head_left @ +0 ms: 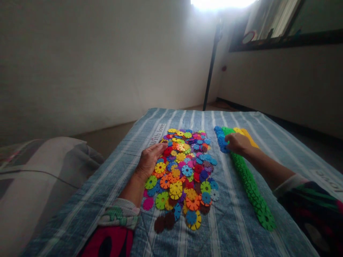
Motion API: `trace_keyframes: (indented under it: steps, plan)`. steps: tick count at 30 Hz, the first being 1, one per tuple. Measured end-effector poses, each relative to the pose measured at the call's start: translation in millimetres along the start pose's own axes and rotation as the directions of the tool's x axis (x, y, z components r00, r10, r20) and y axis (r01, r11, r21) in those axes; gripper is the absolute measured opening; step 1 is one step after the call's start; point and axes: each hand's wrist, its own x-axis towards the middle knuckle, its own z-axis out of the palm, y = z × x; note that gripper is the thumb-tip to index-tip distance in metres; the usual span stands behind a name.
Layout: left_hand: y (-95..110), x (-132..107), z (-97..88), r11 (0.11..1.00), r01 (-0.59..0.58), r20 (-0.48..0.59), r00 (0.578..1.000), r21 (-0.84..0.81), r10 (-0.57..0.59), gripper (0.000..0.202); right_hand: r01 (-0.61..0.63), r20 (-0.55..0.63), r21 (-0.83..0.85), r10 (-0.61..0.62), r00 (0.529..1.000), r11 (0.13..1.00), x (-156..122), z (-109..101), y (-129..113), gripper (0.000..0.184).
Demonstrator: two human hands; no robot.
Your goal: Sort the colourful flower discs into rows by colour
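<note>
A loose pile of notched plastic building discs (pixel 180 157) in many colours spreads across the cloth. At its left edge, my left hand (pixel 151 159) rests with its fingers stretched towards red and orange discs. My right hand (pixel 237 142) is closed in a pinch at the near end of a short row of blue discs (pixel 221 139), with a bit of blue at its fingertips. Under and beside that hand runs a long overlapping row of green discs (pixel 249 185). Past the wrist, a row of yellow discs (pixel 246 134) is partly hidden by my right arm.
A blue striped cloth (pixel 128 171) with printed words covers the flat surface. Grey and white fabric (pixel 50 178) lies lower left, crossed by a thin dark cord. Behind the far edge stands a dark pole (pixel 211 67) under a bright light, near the wall and a window ledge.
</note>
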Motion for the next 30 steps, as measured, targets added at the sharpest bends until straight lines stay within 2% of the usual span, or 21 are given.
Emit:
trace_keyframes:
  steps: [6,14,23,27,30]
  plan:
    - [-2,1,-1.3,1.000,0.013,-0.011,1.000,0.000,-0.013,0.029,0.017,0.000,-0.036,-0.017,1.000,0.999,-5,-4,-5,0.030]
    - [-2,-1,0.2,0.999,0.013,0.004,1.000,-0.029,-0.013,0.026,0.116,0.065,-0.067,-0.112,0.992,0.991,-12,-3,-18,0.031]
    - [-1,-3,1.1,0.999,0.022,0.013,1.000,-0.039,-0.021,0.026,0.192,0.081,-0.111,-0.183,0.980,0.975,-22,-9,-23,0.029]
    - [-3,-3,0.1,0.999,0.021,0.015,1.000,-0.042,-0.020,0.027,0.239,0.020,-0.097,-0.238,0.971,0.966,-29,-13,-44,0.026]
    - [-5,-2,-1.1,0.999,0.019,0.014,1.000,-0.026,-0.019,0.028,0.347,-0.010,0.015,-0.347,0.938,0.938,-38,-18,-80,0.022]
